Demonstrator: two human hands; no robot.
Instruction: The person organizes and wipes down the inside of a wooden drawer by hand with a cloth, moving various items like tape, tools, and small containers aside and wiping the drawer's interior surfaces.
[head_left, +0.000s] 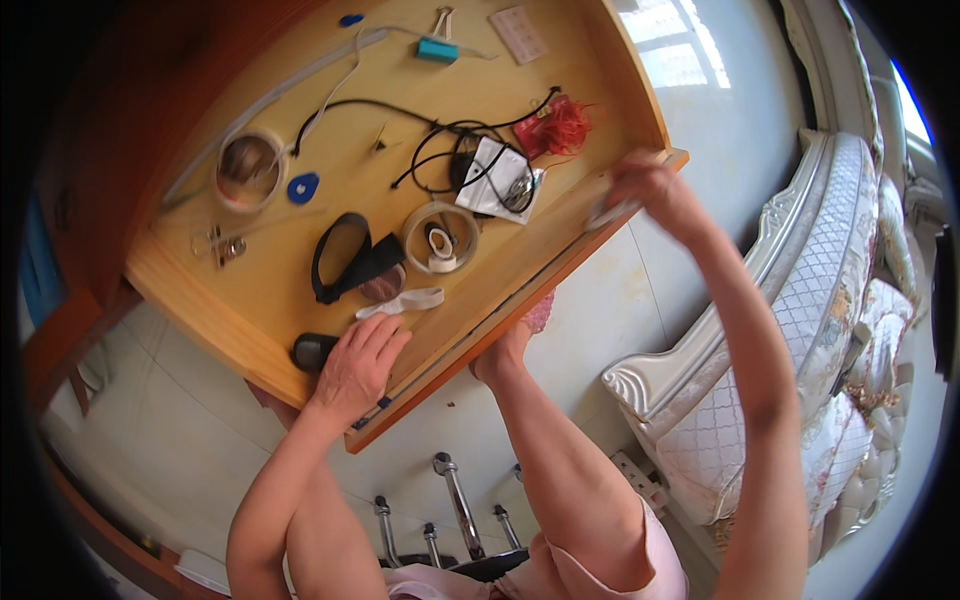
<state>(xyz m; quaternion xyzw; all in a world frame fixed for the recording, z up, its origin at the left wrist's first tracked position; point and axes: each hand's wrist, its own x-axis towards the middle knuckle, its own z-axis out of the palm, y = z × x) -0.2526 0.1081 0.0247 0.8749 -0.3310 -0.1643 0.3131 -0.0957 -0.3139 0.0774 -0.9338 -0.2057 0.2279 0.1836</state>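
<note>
A pulled-out wooden drawer (225, 319) lies before me. My right hand (651, 193), blurred by motion, presses a white wipe or cloth (606, 213) against the top of the drawer's front panel, near its right corner. My left hand (361, 367) is over the near left corner, palm down, with nothing visibly gripped. Its fingertips are beside a looped white strap (409, 301). Just left of them is a small black cylindrical object (312, 351). A black strap loop (321, 262) and a clear tape roll (472, 238) with small white items inside are farther in.
Also in the drawer are black cables (420, 161), a white packet (491, 184), red stringy material (564, 129), a teal binder clip (437, 51) and another tape roll (225, 176). Chrome chair legs (457, 502) stand below me. An upholstered sofa (787, 300) is at right.
</note>
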